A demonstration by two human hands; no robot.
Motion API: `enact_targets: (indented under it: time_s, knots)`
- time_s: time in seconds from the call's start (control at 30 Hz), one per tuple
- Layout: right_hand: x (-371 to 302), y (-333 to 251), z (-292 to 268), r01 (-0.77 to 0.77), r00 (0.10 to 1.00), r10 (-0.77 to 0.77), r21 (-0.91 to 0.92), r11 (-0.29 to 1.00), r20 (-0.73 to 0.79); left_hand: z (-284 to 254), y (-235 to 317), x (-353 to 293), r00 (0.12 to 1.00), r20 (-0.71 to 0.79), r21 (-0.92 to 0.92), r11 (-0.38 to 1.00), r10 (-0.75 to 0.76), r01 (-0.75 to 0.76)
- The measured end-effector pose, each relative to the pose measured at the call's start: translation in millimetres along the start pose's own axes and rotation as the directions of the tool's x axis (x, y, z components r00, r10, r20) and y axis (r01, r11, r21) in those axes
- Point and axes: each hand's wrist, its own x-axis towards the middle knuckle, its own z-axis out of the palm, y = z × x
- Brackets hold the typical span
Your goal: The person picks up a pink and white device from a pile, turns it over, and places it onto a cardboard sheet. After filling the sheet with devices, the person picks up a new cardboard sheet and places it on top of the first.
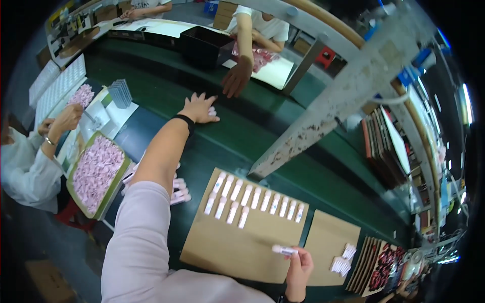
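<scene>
My left hand (198,108) reaches far out over the green conveyor belt, its fingers spread. A small pale pink piece (212,110) shows between its thumb and fingers; whether it is gripped I cannot tell. Close to me, my right hand (300,266) pinches a small pale pink tube (286,250) with a printed label, held above a brown board (268,235). Labelled tubes (264,200) lie on that board in a long far row and a shorter one nearer. More pink tubes (180,192) are heaped beside the board, partly hidden behind my left arm.
A slanting metal post (323,111) crosses the workspace. To the right, another board (323,227) bears a few white-pink pieces. At left, a co-worker's hand (68,117) works near a bin (123,169) of pink pieces. Across the belt, another person's hand (237,78) reaches toward mine, beside a black box (204,48).
</scene>
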Motion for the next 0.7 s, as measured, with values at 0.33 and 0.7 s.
enact_targets:
  time_s: [0.33,0.7]
  knots:
    - [-4,1,-1,-0.014,0.996,0.026,0.139,0.990,-0.086,15,-16,27,1.000,-0.023,0.039,0.999,0.010,-0.009]
    - [-10,-8,-6,0.009,0.997,0.005,0.172,0.985,-0.079,23,-73,65,0.981,-0.174,-0.325,0.945,-0.087,0.026]
